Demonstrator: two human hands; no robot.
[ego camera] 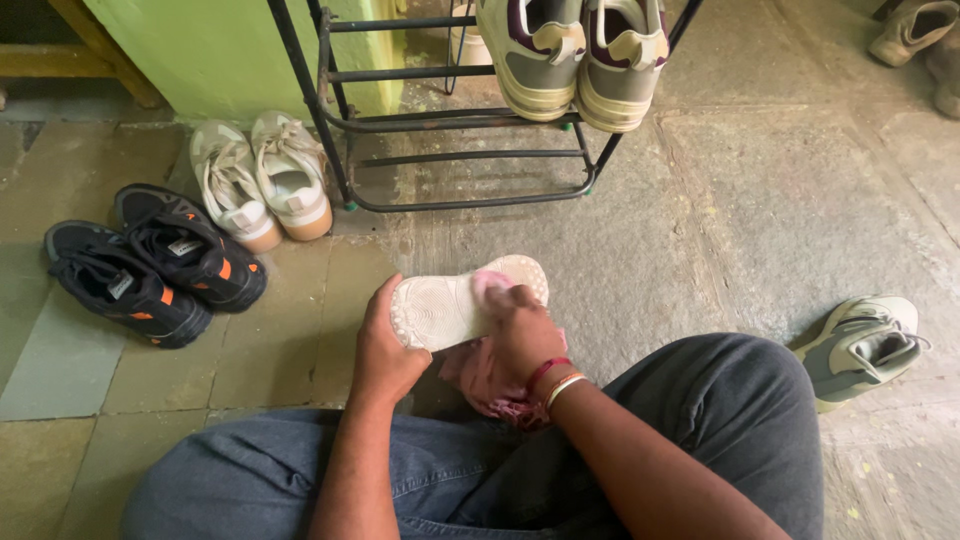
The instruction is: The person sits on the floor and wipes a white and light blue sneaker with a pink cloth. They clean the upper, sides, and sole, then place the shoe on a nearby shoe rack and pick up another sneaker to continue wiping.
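- Left hand: fingers curled round the heel end of a pale shoe, gripping it sole-up above the floor in front of the person's lap.
- Right hand: closed over a pink cloth, pressing a fold of it onto the shoe's sole near the toe end; the rest of the cloth hangs down below the hand. Red and pale bangles sit on the wrist.
- Pale shoe: lies roughly level, white tread facing the camera, held between both hands.
- Legs in blue jeans: folded, filling the lower part of the view.
- Black shoes with orange trim: a pair, side by side on the tiled floor, well to the left.
- White lace-up shoes: a pair, just beside the rack's left leg.
- Black metal shoe rack: stands ahead of the hands; a pair of cream and maroon sneakers rests on its upper bars, heels toward the camera.
- Grey-green sneaker: single, on the stone floor, just beside the right knee.
- Further shoe: top right corner, partly cut off.
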